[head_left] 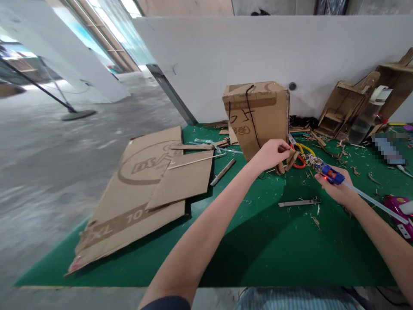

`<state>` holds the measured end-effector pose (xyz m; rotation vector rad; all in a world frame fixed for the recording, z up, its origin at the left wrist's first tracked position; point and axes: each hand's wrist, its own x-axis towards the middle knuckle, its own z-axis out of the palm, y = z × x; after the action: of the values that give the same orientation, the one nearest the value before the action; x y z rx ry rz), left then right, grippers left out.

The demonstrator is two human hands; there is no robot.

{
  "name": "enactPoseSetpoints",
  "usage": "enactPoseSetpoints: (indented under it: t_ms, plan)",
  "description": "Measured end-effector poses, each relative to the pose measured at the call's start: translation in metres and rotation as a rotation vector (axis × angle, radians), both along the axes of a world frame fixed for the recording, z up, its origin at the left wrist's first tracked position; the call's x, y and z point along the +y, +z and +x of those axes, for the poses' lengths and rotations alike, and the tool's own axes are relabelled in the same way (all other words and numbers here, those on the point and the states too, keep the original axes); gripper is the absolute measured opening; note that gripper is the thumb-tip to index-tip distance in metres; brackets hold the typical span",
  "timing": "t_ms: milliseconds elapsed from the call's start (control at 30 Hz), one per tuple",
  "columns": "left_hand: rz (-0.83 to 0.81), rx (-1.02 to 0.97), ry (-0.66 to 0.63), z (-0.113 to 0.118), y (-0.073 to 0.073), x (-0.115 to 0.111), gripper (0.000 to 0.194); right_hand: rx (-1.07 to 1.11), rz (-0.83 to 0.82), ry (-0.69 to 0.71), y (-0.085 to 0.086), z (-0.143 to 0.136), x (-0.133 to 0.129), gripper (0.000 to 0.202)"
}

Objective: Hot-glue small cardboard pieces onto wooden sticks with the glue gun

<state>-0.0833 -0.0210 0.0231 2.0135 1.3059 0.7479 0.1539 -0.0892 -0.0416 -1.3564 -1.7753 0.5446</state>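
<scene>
Fingers closed, my left hand (274, 154) pinches a small folded piece of brown cardboard (291, 159) in front of the tall cardboard box (266, 114). My right hand (337, 187) is wrapped round a blue glue gun (333, 175) with a small red light and a clear glue stick trailing from its rear. The gun's nozzle end, cluttered with scraps, points left at the cardboard piece. Red and yellow scissors (303, 150) lie just behind, between my hands. Below them on the green table (258, 254) rests a flat grey strip (299, 203).
Flat cardboard sheets (129, 189) cover the table's left part, with thin sticks on top. At the right are a clear bottle (368, 116), a phone (389, 148), a purple device (398, 211) and wooden pieces (343, 105). A white panel (193, 64) stands behind.
</scene>
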Motion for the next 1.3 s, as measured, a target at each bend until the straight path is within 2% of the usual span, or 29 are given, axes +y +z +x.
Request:
enactPoseSetpoints:
  t_ms: [533, 700, 1000, 1300]
  plan:
    - [-0.003, 0.003, 0.018, -0.001, 0.002, -0.001, 0.017, -0.011, 0.001, 0.022, -0.001, 0.0, 0.0, 0.031]
    - [0.004, -0.009, 0.0, -0.003, -0.003, 0.002, 0.016, -0.024, -0.013, 0.044, 0.003, -0.001, -0.002, 0.031]
    - [-0.006, -0.024, -0.014, -0.004, -0.004, 0.004, 0.018, -0.106, 0.022, 0.095, 0.012, -0.003, -0.005, 0.037]
    - [0.019, -0.028, 0.01, -0.003, -0.002, 0.003, 0.014, -0.134, 0.044, 0.139, 0.007, -0.003, -0.003, 0.04]
